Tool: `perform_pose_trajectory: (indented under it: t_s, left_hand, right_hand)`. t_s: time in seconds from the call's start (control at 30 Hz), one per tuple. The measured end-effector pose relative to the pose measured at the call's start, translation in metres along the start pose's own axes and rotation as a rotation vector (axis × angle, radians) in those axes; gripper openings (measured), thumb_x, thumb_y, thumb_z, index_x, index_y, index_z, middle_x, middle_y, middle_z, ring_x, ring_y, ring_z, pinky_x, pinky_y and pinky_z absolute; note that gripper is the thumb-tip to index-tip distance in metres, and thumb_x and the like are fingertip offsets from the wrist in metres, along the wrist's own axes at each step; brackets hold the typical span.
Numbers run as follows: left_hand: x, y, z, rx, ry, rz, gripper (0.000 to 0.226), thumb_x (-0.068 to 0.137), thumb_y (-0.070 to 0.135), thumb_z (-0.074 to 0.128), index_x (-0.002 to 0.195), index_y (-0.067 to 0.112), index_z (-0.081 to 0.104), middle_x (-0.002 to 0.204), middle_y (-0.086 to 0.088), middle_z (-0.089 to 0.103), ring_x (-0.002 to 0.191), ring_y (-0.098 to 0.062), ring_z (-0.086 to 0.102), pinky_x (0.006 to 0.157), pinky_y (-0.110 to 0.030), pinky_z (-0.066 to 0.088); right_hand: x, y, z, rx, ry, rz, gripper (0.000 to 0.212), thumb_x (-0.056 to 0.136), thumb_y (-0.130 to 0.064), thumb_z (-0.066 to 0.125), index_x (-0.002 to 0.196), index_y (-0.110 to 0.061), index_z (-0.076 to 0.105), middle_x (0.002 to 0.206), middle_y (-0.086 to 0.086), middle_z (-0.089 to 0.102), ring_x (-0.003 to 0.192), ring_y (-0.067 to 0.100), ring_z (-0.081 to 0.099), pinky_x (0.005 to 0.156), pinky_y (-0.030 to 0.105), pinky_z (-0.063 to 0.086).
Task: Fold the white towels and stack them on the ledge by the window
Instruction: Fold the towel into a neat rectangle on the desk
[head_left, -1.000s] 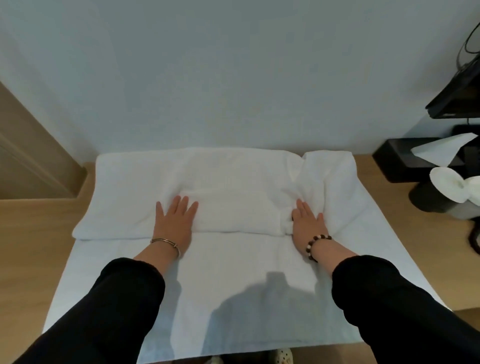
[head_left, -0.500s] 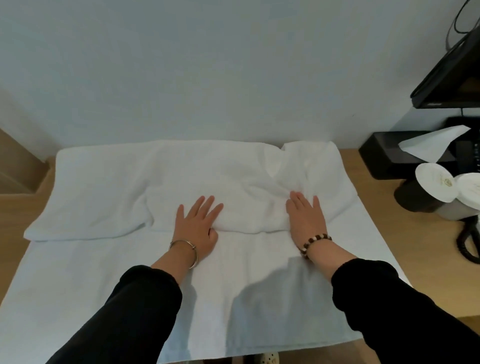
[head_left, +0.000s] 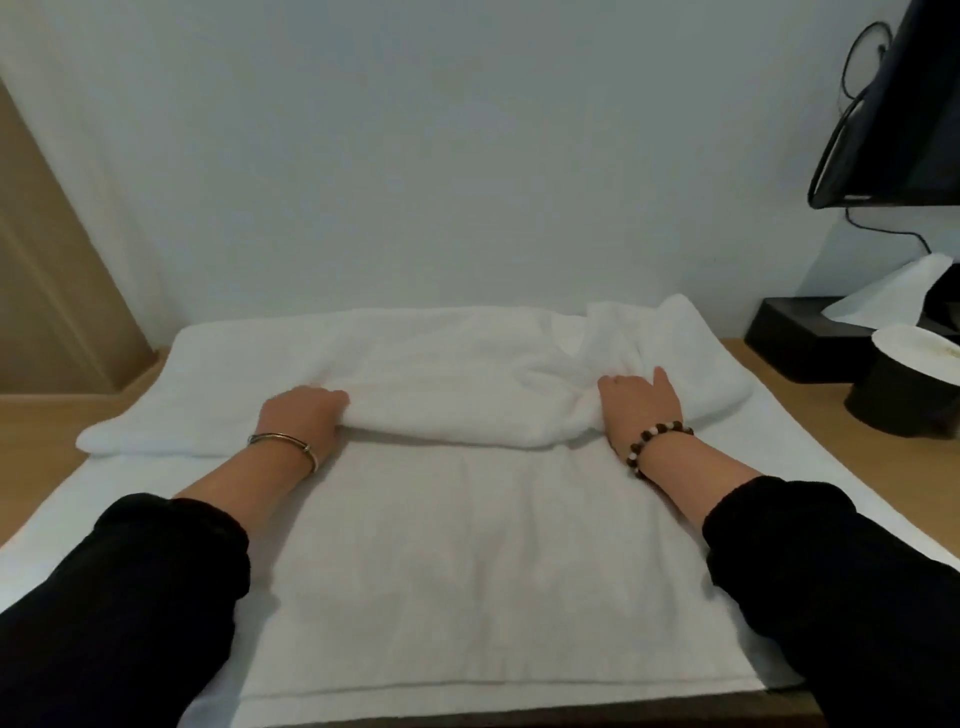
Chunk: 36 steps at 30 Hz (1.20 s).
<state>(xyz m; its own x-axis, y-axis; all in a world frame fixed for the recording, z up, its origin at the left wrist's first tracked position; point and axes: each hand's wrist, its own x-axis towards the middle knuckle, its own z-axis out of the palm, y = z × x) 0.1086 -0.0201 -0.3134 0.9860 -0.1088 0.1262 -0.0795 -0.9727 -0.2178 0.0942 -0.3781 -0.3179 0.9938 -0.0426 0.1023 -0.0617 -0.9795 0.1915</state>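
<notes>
A large white terry towel (head_left: 467, 545) is spread over the light wooden counter (head_left: 36, 431), which is set against a plain pale wall (head_left: 467, 182). The towel's bunched far fold is grasped by the left hand (head_left: 301, 415) and the right hand (head_left: 641, 410), with fingers curled into the cloth. A black tissue box (head_left: 795, 338) is seen at the right.

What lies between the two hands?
A bunched fold of the towel fills the gap, gripped by the left hand and right hand; the head view shows it.
</notes>
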Motion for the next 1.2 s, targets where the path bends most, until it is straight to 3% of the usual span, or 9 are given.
perform_pose_trajectory:
  t_s: [0.1, 0.23, 0.33, 0.43, 0.53, 0.7, 0.93, 1.1, 1.2]
  left_hand:
    - [-0.012, -0.008, -0.033, 0.052, 0.145, -0.05, 0.033, 0.088, 0.006, 0.044, 0.115, 0.02, 0.058, 0.116, -0.004, 0.06, 0.103, -0.029, 0.06, 0.08, -0.035, 0.046]
    - [-0.045, -0.011, -0.083, 0.007, 0.426, 0.079, 0.036, 0.074, -0.009, 0.051, 0.102, 0.006, 0.067, 0.106, -0.015, 0.065, 0.102, -0.032, 0.059, 0.102, -0.038, 0.028]
    - [-0.097, -0.012, -0.085, 0.086, 0.524, 0.223, 0.028, 0.071, -0.012, 0.05, 0.087, 0.002, 0.068, 0.093, -0.018, 0.067, 0.091, -0.034, 0.062, 0.099, -0.043, 0.031]
    - [-0.15, 0.008, -0.056, 0.313, 0.245, 0.286, 0.026, 0.084, 0.005, 0.044, 0.097, 0.02, 0.061, 0.099, -0.001, 0.063, 0.096, -0.024, 0.059, 0.084, -0.033, 0.034]
    - [-0.181, 0.02, -0.02, 0.072, 0.146, 0.261, 0.024, 0.09, 0.02, 0.048, 0.111, 0.02, 0.059, 0.118, -0.001, 0.06, 0.111, -0.022, 0.054, 0.088, -0.031, 0.038]
    - [-0.194, 0.01, -0.003, -0.349, 0.254, -0.068, 0.054, 0.086, 0.015, 0.056, 0.139, 0.018, 0.045, 0.142, -0.007, 0.044, 0.128, -0.028, 0.041, 0.104, -0.037, 0.033]
    - [-0.192, -0.045, 0.003, -0.303, 0.182, -0.303, 0.043, 0.092, 0.017, 0.044, 0.134, 0.023, 0.046, 0.131, -0.003, 0.054, 0.121, -0.026, 0.046, 0.099, -0.038, 0.035]
    - [-0.183, -0.08, -0.004, -0.18, 0.15, -0.262, 0.04, 0.091, 0.008, 0.039, 0.123, 0.025, 0.054, 0.119, -0.001, 0.06, 0.117, -0.023, 0.049, 0.105, -0.04, 0.026]
    - [-0.188, -0.098, -0.031, -0.087, 0.436, -0.079, 0.039, 0.072, -0.009, 0.043, 0.098, 0.013, 0.062, 0.084, -0.008, 0.062, 0.088, -0.031, 0.058, 0.096, -0.044, 0.032]
  right_hand:
    - [-0.011, 0.006, -0.028, -0.084, 0.127, 0.012, 0.026, 0.093, -0.016, 0.036, 0.113, -0.018, 0.053, 0.109, 0.001, 0.062, 0.108, 0.022, 0.055, 0.114, 0.043, 0.014]
    - [-0.041, 0.035, -0.083, -0.062, 0.474, 0.092, 0.015, 0.09, -0.009, 0.045, 0.091, -0.009, 0.06, 0.076, 0.007, 0.062, 0.077, 0.025, 0.056, 0.113, 0.044, 0.016]
    - [-0.091, 0.046, -0.089, -0.021, 0.655, 0.009, 0.011, 0.078, 0.005, 0.055, 0.076, -0.002, 0.063, 0.07, 0.018, 0.064, 0.071, 0.032, 0.06, 0.104, 0.049, 0.031]
    - [-0.141, 0.041, -0.065, -0.237, 0.182, -0.031, 0.025, 0.092, -0.011, 0.041, 0.103, -0.021, 0.062, 0.107, 0.002, 0.065, 0.107, 0.025, 0.055, 0.108, 0.044, 0.026]
    - [-0.174, 0.029, -0.044, -0.203, -0.124, 0.005, 0.036, 0.098, -0.024, 0.027, 0.129, -0.025, 0.046, 0.136, 0.002, 0.044, 0.13, 0.024, 0.034, 0.115, 0.049, 0.012]
    - [-0.19, -0.035, -0.042, -0.04, -0.06, -0.233, 0.055, 0.099, -0.02, 0.025, 0.15, -0.021, 0.006, 0.159, 0.008, -0.001, 0.145, 0.028, -0.002, 0.115, 0.05, -0.001]
    - [-0.178, -0.154, -0.054, 0.291, -0.079, -0.499, 0.085, 0.084, 0.009, 0.046, 0.151, -0.025, 0.007, 0.159, 0.003, 0.005, 0.145, 0.021, 0.01, 0.116, 0.042, 0.007]
    - [-0.169, -0.18, -0.042, 0.385, -0.132, -0.346, 0.074, 0.089, 0.007, 0.035, 0.15, -0.029, 0.015, 0.159, -0.002, 0.008, 0.145, 0.016, 0.01, 0.119, 0.04, 0.006]
    - [-0.168, -0.181, -0.038, 0.413, -0.119, -0.306, 0.074, 0.089, 0.008, 0.031, 0.15, -0.03, 0.015, 0.159, -0.005, 0.007, 0.145, 0.013, 0.009, 0.118, 0.038, 0.003]
